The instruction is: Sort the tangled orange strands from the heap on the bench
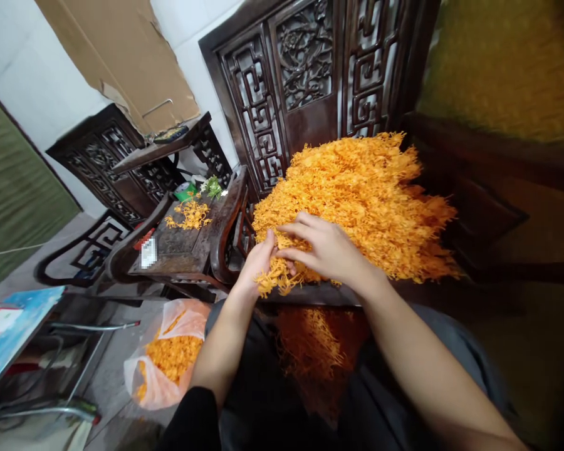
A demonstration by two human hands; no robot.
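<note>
A big mound of orange, frilly, curled strands (348,194), like artificial flower petals, lies on a dark wooden seat in front of me. My left hand (257,260) is closed on a small clump of the same orange strands (278,279), at the near left edge of the mound. The thumb points up, and the other fingers are partly hidden behind the clump. My right hand (326,247) reaches over from the right. Its finger and thumb are apart, with their tips close to my left thumb; anything small between them cannot be made out.
A pinkish plastic bag (164,394) of orange pieces stands on the floor at left. A carved wooden chair (178,247) beside the seat bears a small orange pile (190,215) and a green roll (185,191). A blue-topped folding table (23,326) stands far left. Orange strands (317,344) show below the seat edge.
</note>
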